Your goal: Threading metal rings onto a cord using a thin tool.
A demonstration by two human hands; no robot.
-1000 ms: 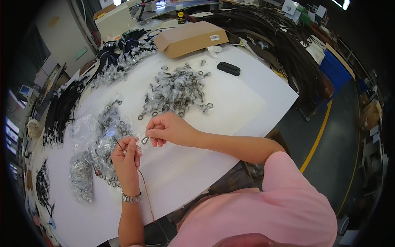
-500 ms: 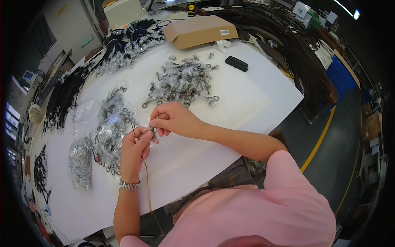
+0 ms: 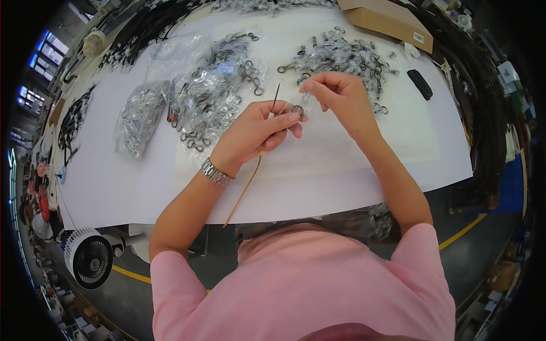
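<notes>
My left hand [image 3: 264, 128] is closed above the white table, with a dark metal ring piece [image 3: 297, 109] pinched between thumb and fingers. A thin dark pointed tool [image 3: 277, 94] sticks up out of the same hand; its exact kind is not clear. A yellowish-brown cord [image 3: 245, 190] hangs below that hand toward the table's front edge. To the right, my right hand [image 3: 339, 99] has its thumb and forefinger pinched on a scrap of clear plastic film [image 3: 309, 98], which reaches down close to the ring piece. Whether the film still touches the ring piece is hard to see.
Beyond my right hand lies a heap of film-wrapped metal ring pieces [image 3: 347, 57]. An opened plastic bag of ring pieces [image 3: 207, 94] and a full bag [image 3: 139, 119] lie left. A cardboard box [image 3: 387, 23], a black case [image 3: 420, 84] and black straps [image 3: 145, 28] lie farther back.
The view has shifted, so the table's front edge sits higher. My hands were together at the ring piece; now the right has drawn away rightward with clear film, and the pointed tool shows plainly.
</notes>
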